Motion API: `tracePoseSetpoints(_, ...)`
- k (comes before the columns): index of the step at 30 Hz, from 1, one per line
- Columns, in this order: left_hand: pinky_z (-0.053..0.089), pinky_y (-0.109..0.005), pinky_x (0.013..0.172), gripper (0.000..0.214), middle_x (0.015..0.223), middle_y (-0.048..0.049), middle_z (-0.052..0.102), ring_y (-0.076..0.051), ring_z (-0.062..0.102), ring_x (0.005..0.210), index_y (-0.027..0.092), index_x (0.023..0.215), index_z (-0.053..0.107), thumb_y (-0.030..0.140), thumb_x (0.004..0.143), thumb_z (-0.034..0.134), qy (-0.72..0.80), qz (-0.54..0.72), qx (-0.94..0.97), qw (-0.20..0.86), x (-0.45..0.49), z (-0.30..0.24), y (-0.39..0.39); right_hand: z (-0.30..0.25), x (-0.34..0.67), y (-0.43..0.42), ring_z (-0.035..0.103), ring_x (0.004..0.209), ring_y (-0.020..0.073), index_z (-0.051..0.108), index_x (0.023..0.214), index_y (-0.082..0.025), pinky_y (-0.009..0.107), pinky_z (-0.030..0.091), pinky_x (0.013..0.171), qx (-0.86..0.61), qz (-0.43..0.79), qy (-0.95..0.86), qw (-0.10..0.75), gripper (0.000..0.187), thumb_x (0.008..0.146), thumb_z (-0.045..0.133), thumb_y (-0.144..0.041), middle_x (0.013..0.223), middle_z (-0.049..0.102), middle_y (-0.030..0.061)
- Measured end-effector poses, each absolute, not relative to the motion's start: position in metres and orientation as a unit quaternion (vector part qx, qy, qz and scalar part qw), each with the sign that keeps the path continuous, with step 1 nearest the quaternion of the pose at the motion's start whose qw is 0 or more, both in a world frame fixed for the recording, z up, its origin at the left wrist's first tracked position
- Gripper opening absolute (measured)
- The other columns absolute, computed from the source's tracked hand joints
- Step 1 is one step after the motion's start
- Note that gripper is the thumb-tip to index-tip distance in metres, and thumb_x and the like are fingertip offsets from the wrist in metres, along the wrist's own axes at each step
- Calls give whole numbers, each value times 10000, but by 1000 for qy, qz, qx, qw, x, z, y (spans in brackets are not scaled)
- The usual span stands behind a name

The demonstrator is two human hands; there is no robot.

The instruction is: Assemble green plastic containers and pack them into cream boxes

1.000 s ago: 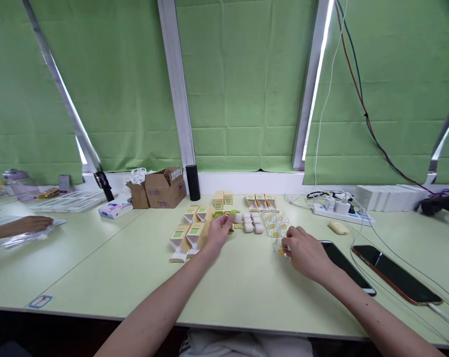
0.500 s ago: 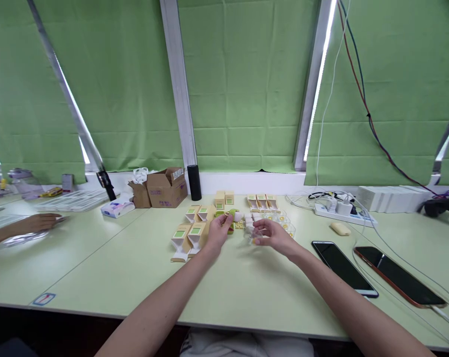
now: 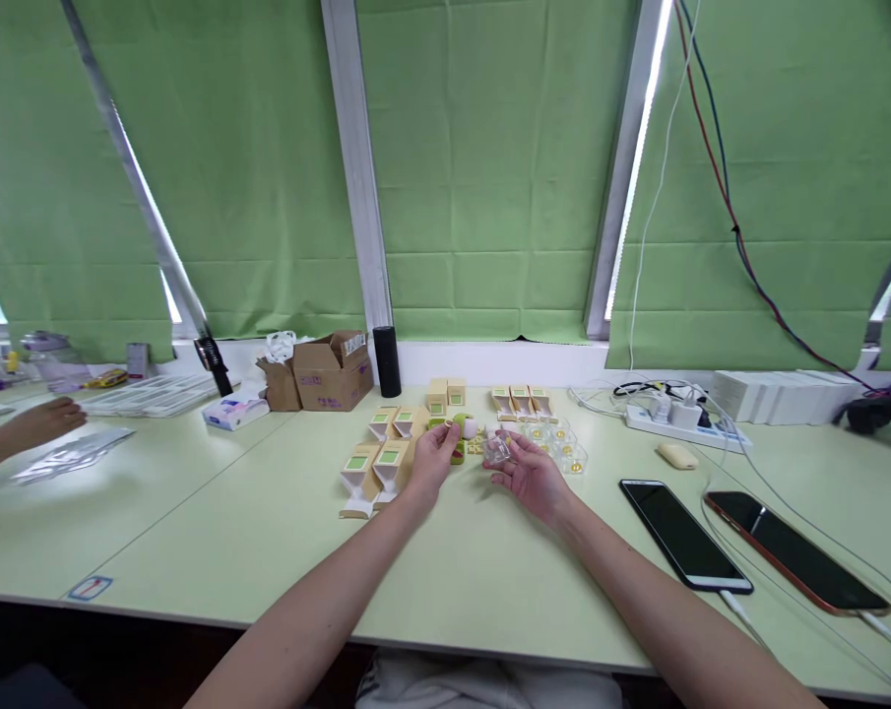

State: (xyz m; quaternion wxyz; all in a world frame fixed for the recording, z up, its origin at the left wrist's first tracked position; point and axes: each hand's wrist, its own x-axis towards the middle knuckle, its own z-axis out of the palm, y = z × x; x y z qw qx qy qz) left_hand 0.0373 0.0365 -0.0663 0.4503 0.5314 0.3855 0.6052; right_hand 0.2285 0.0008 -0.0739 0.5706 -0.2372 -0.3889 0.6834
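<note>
My left hand is closed on a small green and white object, whose exact kind I cannot make out. Just right of it, my right hand grips a small clear plastic case between thumb and fingers, palm turned partly up. Several clear cases with gold-coloured centres stand behind my right hand. Small yellow pieces lie between the two hands. Left of my left hand are several opened small card boxes with green squares on them.
More small card boxes stand at the back. A brown carton, a black cylinder and a tissue pack are at the left. Rightward lie two phones, cables and a power strip. Another person's hand hovers near silver packets.
My right hand has rolled palm upward, bringing the clear case up and closer to my left hand. The other person's hand has moved left, off the silver packets.
</note>
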Motion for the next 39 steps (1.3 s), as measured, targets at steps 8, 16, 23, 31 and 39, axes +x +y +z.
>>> tracePoseSetpoints(8, 514, -249, 634, 696, 860, -73, 711, -144, 608, 719, 127, 878, 739, 786, 659, 781, 394, 598, 540, 442, 38, -67, 37, -75, 224, 1, 778, 864, 262, 608, 1038, -267, 357, 619, 659, -300, 612, -389, 620, 601, 603, 976, -458, 1044, 710, 9)
tracePoseSetpoints(16, 531, -266, 655, 691, 907, -91, 737, -167, 636, 754, 136, 872, 745, 795, 665, 769, 400, 592, 552, 429, 39, -68, 37, -75, 225, 1, 673, 874, 195, 727, 1005, -262, 374, 608, 750, -293, 579, -428, 629, 500, 585, 971, -384, 1046, 674, 26)
tracePoseSetpoints(23, 535, -268, 671, 687, 959, -96, 748, -167, 651, 772, 141, 947, 753, 781, 696, 756, 406, 589, 556, 424, 38, -71, 40, -74, 223, -2, 664, 926, 204, 739, 1025, -260, 423, 582, 873, -269, 606, -438, 606, 566, 510, 972, -224, 1100, 693, 35)
tracePoseSetpoints(31, 533, -274, 684, 661, 968, -100, 747, -175, 655, 793, 140, 975, 743, 758, 741, 731, 416, 579, 572, 405, 37, -77, 44, -76, 222, -2, 721, 888, 223, 693, 1096, -287, 400, 598, 788, -263, 622, -433, 597, 635, 531, 976, -226, 1033, 654, 11)
tracePoseSetpoints(39, 526, -290, 683, 595, 895, -76, 745, -178, 643, 724, 163, 926, 742, 740, 795, 677, 435, 546, 611, 374, 38, -71, 37, -74, 220, -4, 740, 863, 223, 670, 1092, -272, 397, 605, 784, -261, 622, -434, 597, 575, 613, 977, -356, 988, 659, 12)
